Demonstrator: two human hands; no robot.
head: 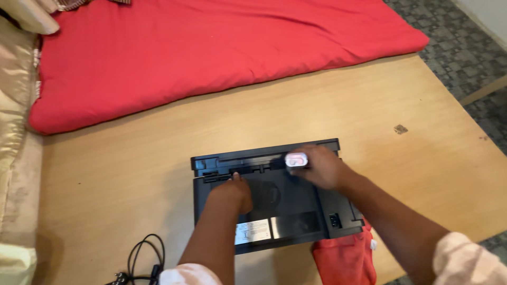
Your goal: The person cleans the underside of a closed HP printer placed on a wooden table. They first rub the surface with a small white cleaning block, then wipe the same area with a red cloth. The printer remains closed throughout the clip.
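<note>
Two hands were at work on a black printer-like box (274,203) when I looked down through the head camera, and I took the scene from left to right. At the far left ran a pale cushion edge (13,105), and near the bottom a black cable (145,258) lay coiled on the wooden surface (121,174). A red padded mat (200,47) covered the far part of the surface, its near edge well apart from the box. The box lay flat near the front edge of the surface, with a white label on the side closest to me. My left hand (231,194) rested on top of the box, fingers curled, their tips pressed at a slot along the far rim; I could not tell whether they gripped anything there. Just to the right, my right hand (319,168) lay over the far rim of the box and pinched a small pale pink-and-white object (297,159) against it, though what that object was stayed too blurred to say. A red cloth (346,258) stuck out from beneath the box's near right corner, below my right forearm. Further right the surface carried a small dark mark (400,129), and patterned grey floor (465,58) showed beyond its edge.
</note>
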